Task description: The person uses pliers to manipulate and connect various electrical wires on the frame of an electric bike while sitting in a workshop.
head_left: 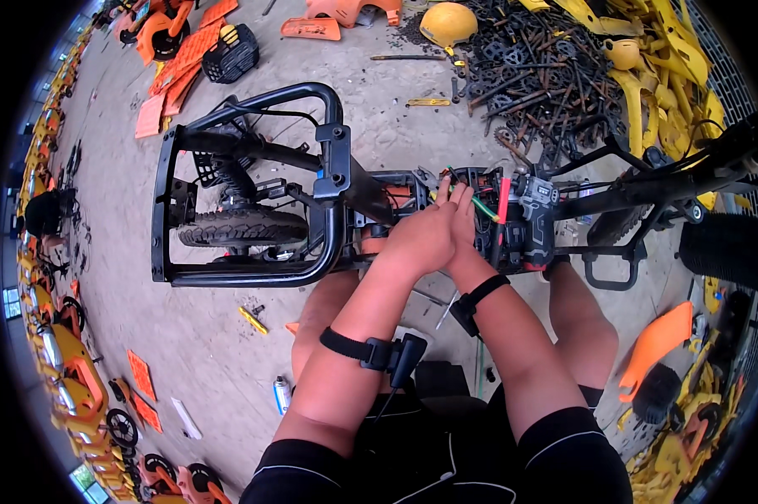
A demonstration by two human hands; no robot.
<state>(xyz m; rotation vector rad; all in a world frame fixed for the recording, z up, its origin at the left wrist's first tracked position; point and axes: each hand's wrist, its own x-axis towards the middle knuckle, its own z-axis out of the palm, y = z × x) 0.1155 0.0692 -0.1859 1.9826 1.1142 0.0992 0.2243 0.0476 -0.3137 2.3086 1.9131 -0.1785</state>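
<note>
My left hand (421, 237) overlaps my right hand (461, 220) over the middle of a stripped black scooter frame (337, 210), among wiring and orange parts. My left fingers curl out of sight, closed on something hidden. My right fingers point up and bend over the components; what they grip is unclear. Just right of them lie a green-handled tool (485, 207) and a red bar-shaped handle (503, 196). A grey and black cordless power tool (537, 235) rests on the frame farther right.
The frame's wheel (244, 227) sits left. Rusty metal parts (538, 92), yellow panels (664, 76) and a yellow helmet (448, 23) are beyond. Orange panels (656, 349), a spray can (281, 393) and a small yellow tool (253, 319) lie on the floor (194, 344). Scooters (68, 361) line the left.
</note>
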